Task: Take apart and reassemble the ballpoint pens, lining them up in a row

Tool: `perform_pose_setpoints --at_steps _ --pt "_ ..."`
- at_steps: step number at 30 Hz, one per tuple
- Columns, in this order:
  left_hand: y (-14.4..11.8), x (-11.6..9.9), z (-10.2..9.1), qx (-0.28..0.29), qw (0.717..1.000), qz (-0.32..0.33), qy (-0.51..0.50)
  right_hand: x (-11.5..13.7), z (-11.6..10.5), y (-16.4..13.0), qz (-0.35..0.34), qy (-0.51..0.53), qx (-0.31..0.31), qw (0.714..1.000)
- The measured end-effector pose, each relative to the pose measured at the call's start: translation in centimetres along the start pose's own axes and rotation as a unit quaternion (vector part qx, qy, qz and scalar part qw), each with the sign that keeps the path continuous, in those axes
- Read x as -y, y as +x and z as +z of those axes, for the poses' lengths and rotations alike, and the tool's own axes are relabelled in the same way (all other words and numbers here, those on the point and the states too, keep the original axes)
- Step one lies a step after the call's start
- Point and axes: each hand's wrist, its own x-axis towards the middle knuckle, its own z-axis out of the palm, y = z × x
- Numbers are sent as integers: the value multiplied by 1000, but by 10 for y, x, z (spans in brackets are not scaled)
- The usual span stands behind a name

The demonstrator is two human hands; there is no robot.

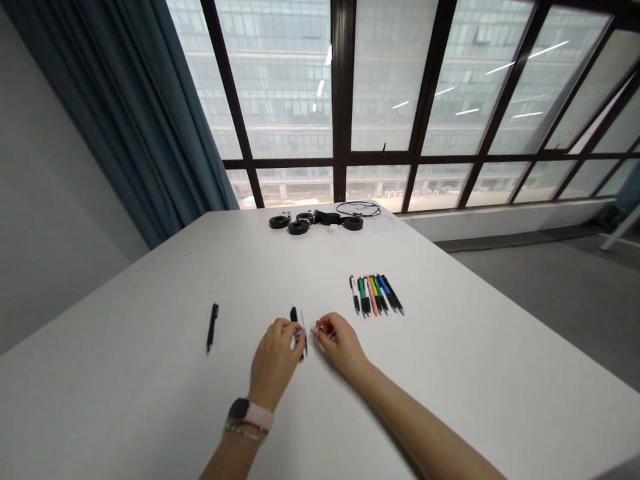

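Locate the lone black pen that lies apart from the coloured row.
In the head view the lone black pen lies on the white table, out to the left of the left hand, far from the row of coloured pens.

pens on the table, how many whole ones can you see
About 8: one black pen alone at the left, and roughly 7 in the coloured row at the right, tightly packed. Another pen lies in parts between the left hand and right hand.

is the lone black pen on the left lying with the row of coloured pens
No, the lone black pen lies by itself left of both hands, well apart from the row of coloured pens on the right.
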Motion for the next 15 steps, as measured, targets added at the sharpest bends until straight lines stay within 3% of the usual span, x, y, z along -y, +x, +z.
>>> perform_pose_setpoints --at_steps 6,15 --pt "1 -1 -2 2 1000 0 -7 3 -1 -2 -5 -7 26 1000" --pt "0 8 0 5 998 -58 13 10 -3 0 -19 -173 60 983"
